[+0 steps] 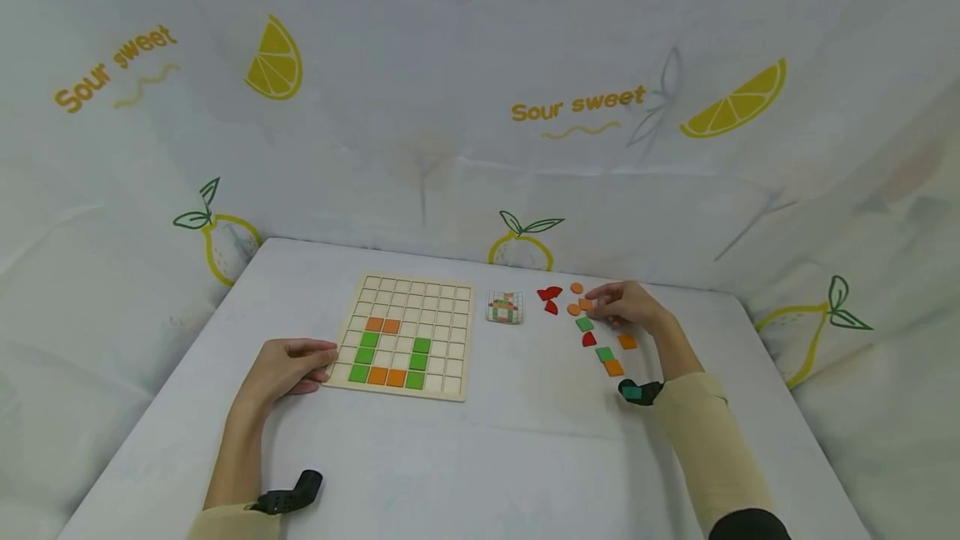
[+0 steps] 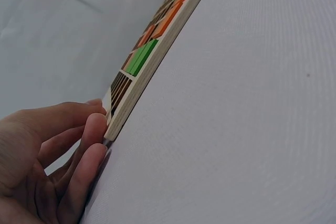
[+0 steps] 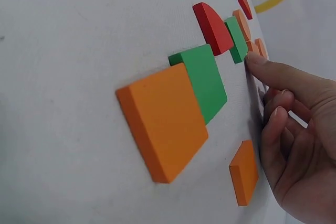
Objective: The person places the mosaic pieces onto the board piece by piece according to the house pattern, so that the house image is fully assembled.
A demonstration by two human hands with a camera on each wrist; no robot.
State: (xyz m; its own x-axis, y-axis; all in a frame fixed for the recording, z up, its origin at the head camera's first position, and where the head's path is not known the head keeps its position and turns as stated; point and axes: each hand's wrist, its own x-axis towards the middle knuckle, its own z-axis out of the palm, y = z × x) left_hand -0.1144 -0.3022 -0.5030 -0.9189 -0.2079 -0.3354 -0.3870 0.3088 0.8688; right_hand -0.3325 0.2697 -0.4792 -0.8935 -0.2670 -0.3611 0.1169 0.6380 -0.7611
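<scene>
Closest to the person, a black camera (image 1: 281, 501) was strapped at the left cuff (image 1: 232, 525), above the white worktop (image 1: 465, 473). Beyond it, the left hand (image 1: 288, 367) lay at the near left corner of the board (image 1: 453, 367), its grip loose, fingertips touching the wooden edge. On the board, green tiles (image 1: 417, 362) stood in two columns of three; two orange tiles (image 1: 395, 377) filled the near row between them, and two more sat side by side just past the left column.

Over to the right, a loose orange tile (image 1: 613, 367) lay right beside a green one (image 1: 604, 354), another orange one (image 1: 627, 342) apart from them, then a red wedge (image 1: 589, 340) and a second green tile (image 1: 584, 324). There the right hand (image 1: 628, 307) had its grip pinching a pale orange tile (image 1: 585, 304) on the worktop. Two orange discs (image 1: 577, 287) lay near the fingertips, with more red wedges (image 1: 551, 307) to their left. A patterned card (image 1: 506, 307) lay between those and the board. Behind hung a backdrop (image 1: 390, 123) printed with lemons.
</scene>
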